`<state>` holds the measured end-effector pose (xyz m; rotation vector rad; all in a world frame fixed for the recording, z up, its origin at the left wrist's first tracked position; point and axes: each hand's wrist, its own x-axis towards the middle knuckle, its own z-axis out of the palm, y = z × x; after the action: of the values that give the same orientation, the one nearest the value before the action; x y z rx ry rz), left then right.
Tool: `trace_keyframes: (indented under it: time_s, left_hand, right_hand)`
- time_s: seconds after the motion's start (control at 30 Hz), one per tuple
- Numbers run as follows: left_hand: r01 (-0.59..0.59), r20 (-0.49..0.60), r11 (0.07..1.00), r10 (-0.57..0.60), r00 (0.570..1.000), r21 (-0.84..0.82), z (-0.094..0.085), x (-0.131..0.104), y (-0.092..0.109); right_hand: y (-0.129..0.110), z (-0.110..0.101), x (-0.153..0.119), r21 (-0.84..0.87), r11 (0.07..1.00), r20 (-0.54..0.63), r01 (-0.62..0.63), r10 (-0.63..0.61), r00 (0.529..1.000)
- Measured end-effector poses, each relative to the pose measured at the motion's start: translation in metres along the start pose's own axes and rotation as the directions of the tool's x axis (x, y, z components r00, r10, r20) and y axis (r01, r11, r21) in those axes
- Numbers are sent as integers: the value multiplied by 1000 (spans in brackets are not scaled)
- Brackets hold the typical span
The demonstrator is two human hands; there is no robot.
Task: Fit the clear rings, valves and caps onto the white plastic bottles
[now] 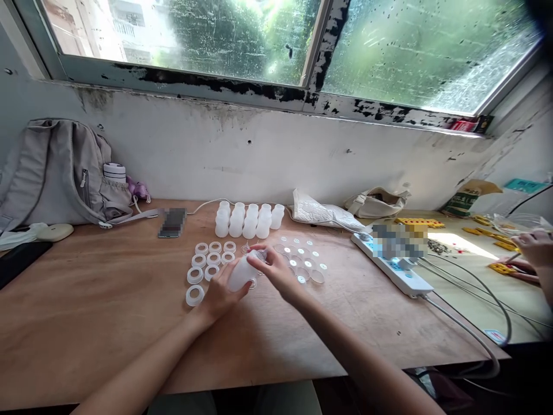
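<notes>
A translucent white plastic bottle [240, 276] lies tilted between my hands above the middle of the table. My left hand [219, 295] wraps round its body. The fingers of my right hand [277, 272] are closed round its upper end, which they partly hide; whether they pinch a small part there I cannot tell. Several white plastic rings [189, 295] are set out in rows left of my hands. To the right lie several clear discs [318, 277] and small white round pieces [301, 279]. Behind my hands, similar white bottles [249, 227] stand upright in a tight group.
A white power strip [391, 268] with cables lies on the right of the wooden table [108, 323]. A phone [173, 222], a grey backpack [52, 167] and a white packet [322, 212] are along the back. Another person's hand [536, 248] shows at far right.
</notes>
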<state>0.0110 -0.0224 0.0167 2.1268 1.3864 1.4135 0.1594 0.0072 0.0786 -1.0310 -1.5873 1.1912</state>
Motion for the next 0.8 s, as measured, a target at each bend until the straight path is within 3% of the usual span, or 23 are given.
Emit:
trace_keyframes:
  time_s: [0.07,0.13,0.2,0.27,0.37,0.47,0.6,0.8]
  left_hand:
    - [26,0,1000,-26,1000,13,-3,1,0]
    - [26,12,1000,-27,1000,15,-6,1,1]
    - [4,30,1000,-4,1000,9,-8,-1,3]
    - [-15,46,1000,15,999,-7,-7,-3,4]
    - [-30,88,999,34,996,-44,-3,-5,4]
    - [-37,128,998,44,991,-51,-2,-6,4]
    - [-26,101,999,29,995,-25,-5,-6,5]
    - [37,57,999,-38,998,21,-6,-5,3]
  right_hand:
    - [-4,-26,-2,-231,972,-14,54,-58,998]
    - [-4,-56,-6,-506,854,3,121,-139,990]
    - [0,-83,-12,-673,730,58,117,-105,993]
    - [7,-103,-19,-738,672,77,58,-1,997]
    - [19,-114,-29,-745,667,92,5,96,991]
    - [29,-110,-35,-702,712,123,-21,150,981]
    - [27,-100,-35,-585,811,144,-2,106,984]
    - [3,-90,-24,-324,946,123,7,34,992]
